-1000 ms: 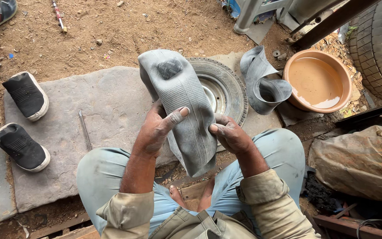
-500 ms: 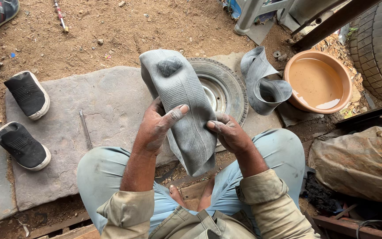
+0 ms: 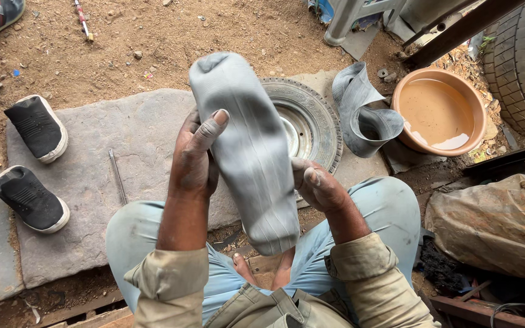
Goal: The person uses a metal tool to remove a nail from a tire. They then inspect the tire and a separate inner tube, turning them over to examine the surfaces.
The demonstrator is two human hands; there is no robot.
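Observation:
I hold a grey rubber inner tube (image 3: pixel 247 146), flattened into a long upright band, in front of me above my knees. My left hand (image 3: pixel 197 157) grips its left edge with the thumb laid across the front. On the right edge, lower down, my right hand (image 3: pixel 318 187) pinches it. The tube's bottom fold hangs between my legs. Behind the tube a small tyre on its rim (image 3: pixel 308 121) lies flat on a stone slab (image 3: pixel 135 140).
Two black shoes (image 3: pixel 34 161) lie at the slab's left edge, and a thin metal rod (image 3: pixel 117 177) rests on the slab. A second folded tube piece (image 3: pixel 363 112) and a brown basin of water (image 3: pixel 439 112) sit at right, near a large tyre (image 3: pixel 524 61).
The tube has been turned in my hands, so the dark patch near its top no longer faces me. My left thumb has slid higher on its front.

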